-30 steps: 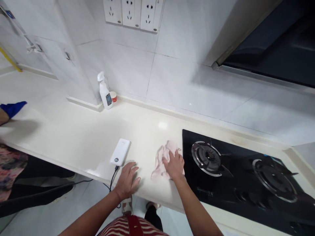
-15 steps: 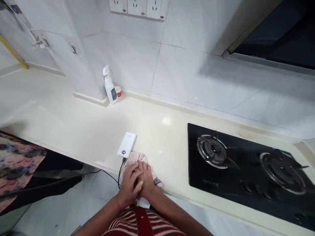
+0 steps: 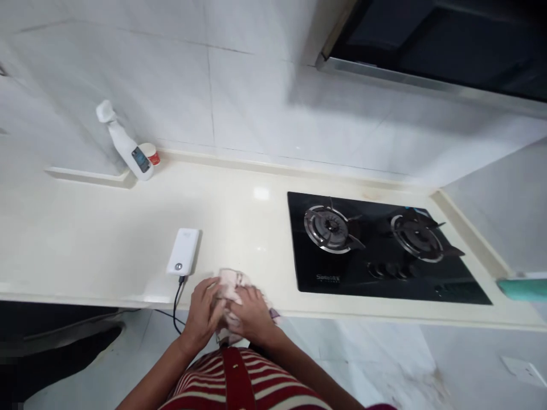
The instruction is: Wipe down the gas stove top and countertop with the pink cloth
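Note:
At the front edge of the cream countertop lies a crumpled pinkish-white cloth (image 3: pixel 229 279) with a darker patterned end. My left hand (image 3: pixel 204 310) grips its left side, thumb and fingers curled against the fabric. My right hand (image 3: pixel 252 312) is closed over the right part, fingers bent into the folds. Part of the cloth hangs between both hands over the edge. Just left of my left hand rests a white power bank (image 3: pixel 183 251) with a black cable (image 3: pixel 176 302) plugged into its near end and running down off the counter.
A black two-burner gas hob (image 3: pixel 354 267) is set into the countertop (image 3: pixel 106 245) on the right, with a green roll-like item (image 3: pixel 523 289) beyond it. A white spray bottle (image 3: pixel 128 145) and paper cup (image 3: pixel 150 152) stand by the wall. A dark range hood (image 3: pixel 427 51) overhangs. Another person's dark-clothed leg (image 3: pixel 55 353) shows at left.
My view has swung to the right. My hands, stacked on the cloth before, are now apart, each holding a side of it, and the cloth is bunched between them.

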### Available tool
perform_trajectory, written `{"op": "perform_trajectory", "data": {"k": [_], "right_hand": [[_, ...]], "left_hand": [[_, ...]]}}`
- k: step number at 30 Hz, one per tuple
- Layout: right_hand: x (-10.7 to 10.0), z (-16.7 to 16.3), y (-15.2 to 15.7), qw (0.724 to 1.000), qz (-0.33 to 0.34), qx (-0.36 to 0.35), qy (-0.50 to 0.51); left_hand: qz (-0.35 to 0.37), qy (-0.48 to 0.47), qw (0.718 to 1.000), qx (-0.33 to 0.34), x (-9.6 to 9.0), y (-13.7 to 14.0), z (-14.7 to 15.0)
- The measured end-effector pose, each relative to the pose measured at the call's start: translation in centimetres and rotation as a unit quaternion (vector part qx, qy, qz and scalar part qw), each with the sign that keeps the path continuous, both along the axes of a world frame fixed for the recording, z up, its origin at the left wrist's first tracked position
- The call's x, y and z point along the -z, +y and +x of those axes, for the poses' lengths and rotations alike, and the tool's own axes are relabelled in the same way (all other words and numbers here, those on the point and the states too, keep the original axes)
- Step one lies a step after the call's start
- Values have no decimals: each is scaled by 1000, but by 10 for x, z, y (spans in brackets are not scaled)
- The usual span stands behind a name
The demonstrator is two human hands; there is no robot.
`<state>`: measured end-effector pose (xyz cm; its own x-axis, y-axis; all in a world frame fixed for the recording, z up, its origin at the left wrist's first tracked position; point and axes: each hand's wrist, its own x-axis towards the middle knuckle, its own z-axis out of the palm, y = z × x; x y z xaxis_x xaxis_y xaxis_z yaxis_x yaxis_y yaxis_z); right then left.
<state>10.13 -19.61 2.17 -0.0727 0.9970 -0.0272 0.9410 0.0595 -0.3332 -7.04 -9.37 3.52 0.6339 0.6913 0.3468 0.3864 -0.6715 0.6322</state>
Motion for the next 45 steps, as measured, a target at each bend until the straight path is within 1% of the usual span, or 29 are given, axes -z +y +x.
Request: {"op": "perform_trajectory", "data": {"k": [2,5,7,10,11,13,15,16,18,19,21,22,23,24,25,26,28,29,31,32,34,38,41,45], "right_hand": [[7,31,-38,997,10,75,-10],[17,75,-93,983,47,175,-30],[21,101,-123,975,74,208,-31],[23,130,-158,959,120,258,1],[22,138,-168,948,135,289,18],[19,155,-182,913,164,371,48],[13,178,-186,871,199,447,46],[9,192,-183,856,214,469,29],[3,223,-166,841,219,494,-21],[0,237,-153,834,201,512,-45],[0,256,-121,806,134,570,-80],[1,258,-105,789,99,599,-93],[2,255,-89,780,69,613,-106],[4,246,-76,783,49,608,-119],[7,234,-64,798,41,587,-131],[9,218,-55,821,42,552,-141],[12,186,-41,867,65,472,-148],[13,173,-35,884,82,437,-146],[13,155,-24,904,113,387,-140],[13,153,-17,911,124,369,-137],[11,157,1,923,134,339,-128],[8,186,52,941,124,299,-94],[8,207,96,937,107,324,-69],[10,227,150,914,107,391,-10]], "left_hand": [[11,2,1000,17,1,3,15],[37,26,998,47,6,15,34],[55,46,996,57,11,25,45],[80,79,993,43,19,38,55],[88,89,991,39,22,41,56],[101,103,989,38,27,44,56],[112,109,987,39,30,44,55],[114,111,986,38,30,44,55],[113,115,986,33,30,43,55],[112,117,986,31,29,43,55],[111,118,986,28,27,43,56],[113,119,986,26,27,43,57],[115,119,986,25,26,43,57],[118,119,986,24,26,43,57],[119,120,985,22,26,43,57],[121,120,985,20,26,44,57],[123,119,985,17,27,44,57],[125,118,985,17,27,44,57],[128,117,985,18,27,44,56],[129,116,985,19,28,43,56],[132,116,984,17,28,43,56],[138,120,983,15,29,43,54],[142,129,981,17,29,44,53],[148,137,979,9,29,43,51]]}}
